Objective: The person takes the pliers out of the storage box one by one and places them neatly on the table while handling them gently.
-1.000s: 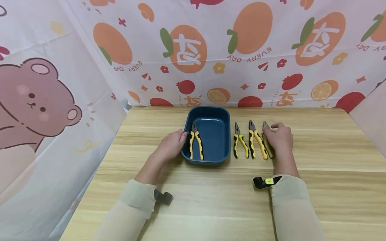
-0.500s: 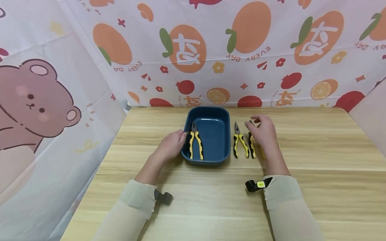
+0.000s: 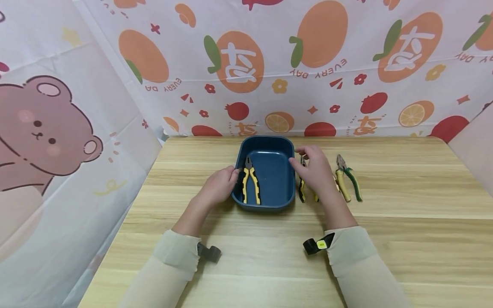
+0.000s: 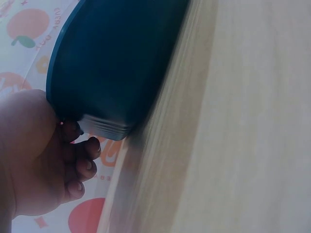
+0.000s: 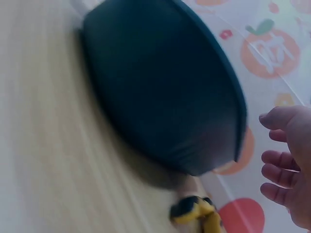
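The left hand (image 3: pixel 220 185) grips the left side of a dark blue rectangular tray (image 3: pixel 265 207), its thumb at the rim. In the left wrist view, this hand's fingers curl beside the tray wall (image 4: pixel 112 63). Inside the tray, on the left, lies a pair of combination pliers (image 3: pixel 252 182) with yellow and black handles. The right hand (image 3: pixel 315 170) hovers at the tray's right rim, fingers relaxed and holding nothing. Beneath it, a pair of needle-nose pliers (image 3: pixel 302 192) is partly covered; another yellow-handled pair is mostly hidden. The right wrist view shows a yellow and black handle (image 5: pixel 197 208) below the tray.
Right of the right hand, pliers (image 3: pixel 354 184) with a green handle and a yellowish one lie on the wooden table (image 3: pixel 246 265). A fruit-printed cloth (image 3: pixel 277 51) hangs along the table's back edge, and a bear-printed cloth (image 3: pixel 46 171) on the left.
The right hand has moved left from the rightmost pliers, across the row, to the tray's right rim. Those green-handled pliers are now uncovered. The left hand and tray stay put.
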{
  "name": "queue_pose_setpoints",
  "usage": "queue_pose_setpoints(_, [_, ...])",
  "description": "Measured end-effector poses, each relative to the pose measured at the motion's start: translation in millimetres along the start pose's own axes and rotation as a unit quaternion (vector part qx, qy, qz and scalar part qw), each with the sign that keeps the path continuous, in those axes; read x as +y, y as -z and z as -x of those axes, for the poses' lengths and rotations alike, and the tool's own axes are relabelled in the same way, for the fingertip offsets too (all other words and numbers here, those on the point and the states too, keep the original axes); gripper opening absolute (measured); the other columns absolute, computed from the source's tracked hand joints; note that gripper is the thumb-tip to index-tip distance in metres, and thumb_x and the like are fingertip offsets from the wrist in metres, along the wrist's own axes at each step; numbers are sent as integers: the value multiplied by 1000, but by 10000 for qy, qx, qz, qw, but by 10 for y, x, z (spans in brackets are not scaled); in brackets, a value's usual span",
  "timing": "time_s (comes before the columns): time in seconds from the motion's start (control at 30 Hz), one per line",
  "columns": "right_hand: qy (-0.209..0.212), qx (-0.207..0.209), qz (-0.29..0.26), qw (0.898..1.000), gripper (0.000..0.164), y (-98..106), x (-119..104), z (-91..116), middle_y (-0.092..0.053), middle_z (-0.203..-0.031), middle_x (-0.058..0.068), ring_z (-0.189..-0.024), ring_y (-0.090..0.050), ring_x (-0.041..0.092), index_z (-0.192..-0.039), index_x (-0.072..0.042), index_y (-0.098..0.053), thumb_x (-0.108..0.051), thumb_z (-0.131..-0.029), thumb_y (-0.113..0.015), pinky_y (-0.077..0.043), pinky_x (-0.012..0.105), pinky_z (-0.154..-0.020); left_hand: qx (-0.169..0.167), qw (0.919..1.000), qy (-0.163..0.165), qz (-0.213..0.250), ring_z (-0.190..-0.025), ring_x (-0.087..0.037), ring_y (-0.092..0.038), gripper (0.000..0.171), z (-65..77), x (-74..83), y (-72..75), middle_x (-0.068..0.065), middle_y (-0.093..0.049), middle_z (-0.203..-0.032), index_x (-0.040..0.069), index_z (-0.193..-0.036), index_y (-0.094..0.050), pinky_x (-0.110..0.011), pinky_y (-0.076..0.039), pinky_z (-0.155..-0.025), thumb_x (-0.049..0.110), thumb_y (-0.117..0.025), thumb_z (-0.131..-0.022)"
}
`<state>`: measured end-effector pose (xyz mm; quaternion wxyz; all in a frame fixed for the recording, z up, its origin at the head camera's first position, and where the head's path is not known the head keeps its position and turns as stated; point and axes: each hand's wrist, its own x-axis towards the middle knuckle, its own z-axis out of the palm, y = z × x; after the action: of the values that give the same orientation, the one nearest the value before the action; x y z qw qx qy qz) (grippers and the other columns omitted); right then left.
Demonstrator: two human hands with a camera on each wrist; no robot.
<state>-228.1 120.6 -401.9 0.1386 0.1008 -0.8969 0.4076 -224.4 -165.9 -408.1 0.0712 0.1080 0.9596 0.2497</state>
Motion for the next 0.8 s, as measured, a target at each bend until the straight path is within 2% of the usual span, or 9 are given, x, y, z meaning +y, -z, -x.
queue_pose_setpoints(0.2, [348, -315, 331, 9984, 35, -159, -112, 43, -59, -124, 10, -120, -49, 29, -121, -9, -64, -31, -94, -67, -46, 49, -99, 28, 10000, -69, -26, -91, -27, -56, 41, -6, -17, -4, -10, -61, -93, 9, -109, -59, -43, -47, -84, 36, -28, -107])
queue_pose_setpoints(0.3, [692, -474, 421, 9956, 34, -228, -143, 64, -59, -124, 9, -125, -46, 28, -119, -10, -65, -32, -93, -68, -43, 49, -104, 61, 9999, -84, -9, -90, -27, -56, 40, -11, -23, -13, -11, -61, -93, 9, -108, -59, -43, -47, -84, 35, -29, -107])
queue_pose_setpoints(0.47, [1126, -723, 448, 9900, 32, -331, -187, 95, -58, -121, 7, -120, -51, 26, -117, -9, -66, -29, -92, -69, -46, 46, -102, 115, 9999, -66, 6, -90, -27, -57, 38, -2, -24, -23, -11, -61, -92, 9, -106, -59, -43, -47, -83, 34, -30, -107])
queue_pose_setpoints(0.63, [1053, -946, 688, 9875, 33, -415, -242, 127, -59, -121, 6, -118, -54, 25, -118, -12, -66, -32, -92, -69, -48, 46, -99, 186, 9997, -121, -81, -93, -26, -59, 40, 20, -11, -19, -10, -63, -96, 9, -108, -60, -45, -49, -87, 34, -29, -107])
queue_pose_setpoints(0.8, [707, -1116, 1037, 9858, 35, -467, -298, 139, -58, -124, 6, -119, -52, 26, -121, -16, -65, -34, -91, -70, -48, 48, -99, 199, 9994, -158, -245, -88, -25, -58, 40, 33, 3, -10, -8, -61, -86, 10, -103, -60, -41, -47, -81, 35, -29, -107])
